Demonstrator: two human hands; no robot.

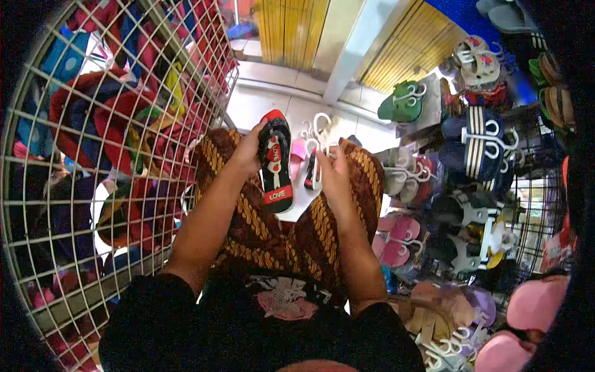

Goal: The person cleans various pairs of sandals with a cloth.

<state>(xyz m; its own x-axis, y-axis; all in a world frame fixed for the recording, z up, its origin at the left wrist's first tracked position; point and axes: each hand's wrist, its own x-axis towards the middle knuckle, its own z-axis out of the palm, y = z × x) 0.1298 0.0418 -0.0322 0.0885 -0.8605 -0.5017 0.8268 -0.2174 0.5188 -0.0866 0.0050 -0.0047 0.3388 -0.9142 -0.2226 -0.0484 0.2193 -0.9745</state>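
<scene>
My left hand [249, 152] is closed around the side of a black and red sandal [276, 177] with "LOVE" lettering on it, held upright over my lap. My right hand [335, 175] pinches a white plastic shoe hanger [321, 124] whose hooked top rises above the fingers. Behind those fingers, a small dark and red piece [310, 168] shows beside the hanger. Between the two hands, lower down, a pink sandal [298, 152] lies near the pale floor. Patterned brown cloth [248, 214] covers my knees beneath both hands.
A white wire grid [124, 155] with many sandals behind it stands close on the left. To the right hang sandals on white hangers, including a green pair [403, 102], a striped navy pair [476, 142] and a pink pair [398, 240]. A pale post [356, 53] stands ahead.
</scene>
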